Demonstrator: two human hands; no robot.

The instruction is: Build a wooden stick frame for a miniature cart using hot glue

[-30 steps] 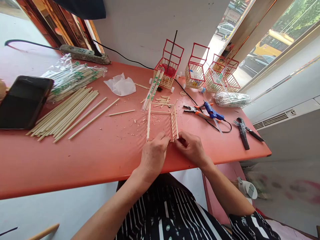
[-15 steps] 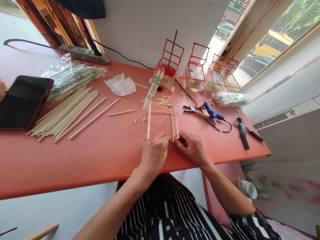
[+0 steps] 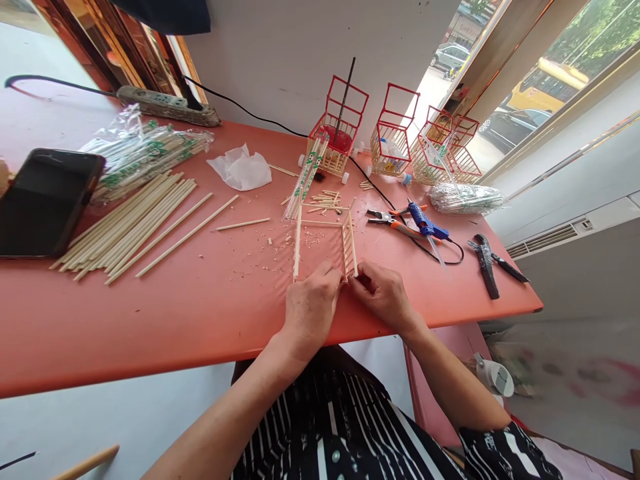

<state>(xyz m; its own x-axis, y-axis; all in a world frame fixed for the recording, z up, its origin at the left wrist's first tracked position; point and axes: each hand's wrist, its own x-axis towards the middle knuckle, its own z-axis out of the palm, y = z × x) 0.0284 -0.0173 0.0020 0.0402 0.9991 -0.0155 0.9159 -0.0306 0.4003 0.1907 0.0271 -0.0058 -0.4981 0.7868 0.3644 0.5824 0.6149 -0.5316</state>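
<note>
A small frame of pale wooden sticks (image 3: 349,243) stands on the red table in front of me, its right side crossed by several short rungs. My left hand (image 3: 313,300) is closed at the near edge of this frame, fingertips pinched together beside the right side. Closed on the frame's near right corner is my right hand (image 3: 381,293). The two hands' fingertips almost meet, and they hide the near lower part of the frame. Short cut stick pieces (image 3: 325,201) lie just behind it.
Long sticks (image 3: 133,223) and a phone (image 3: 47,200) lie to the left. Pliers (image 3: 395,225), a blue glue gun (image 3: 425,221) and black-handled cutters (image 3: 486,265) lie to the right. Red-trimmed stick baskets (image 3: 393,143) stand along the wall. The table's front edge (image 3: 200,370) is close to me.
My left hand has shifted very slightly to the right. Otherwise the hands and the stick frame stay nearly in place, with a small shift of the whole view.
</note>
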